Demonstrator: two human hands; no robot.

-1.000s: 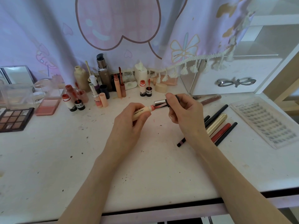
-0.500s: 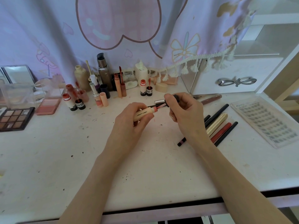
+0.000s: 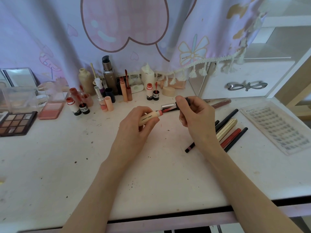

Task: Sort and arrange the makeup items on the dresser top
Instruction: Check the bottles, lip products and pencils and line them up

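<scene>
Item: cream lip gloss tube [image 3: 149, 117], held above the middle of the white surface [image 3: 151, 174]. Left hand [image 3: 134, 130], grip curled round the tube's lower half; base hidden in the palm. Right hand [image 3: 196, 120], grip pinching the dark cap [image 3: 182, 103] just right of the tube; cap mostly covered by fingers. Silver collar and red wand [image 3: 168, 107] span the gap to the tube's neck; whether the tip is inside cannot be told. Right of the tube: pencils [image 3: 232, 132], partly behind the right wrist. Far left of the tube: eyeshadow palette [image 3: 16, 122], cut by the frame edge.
</scene>
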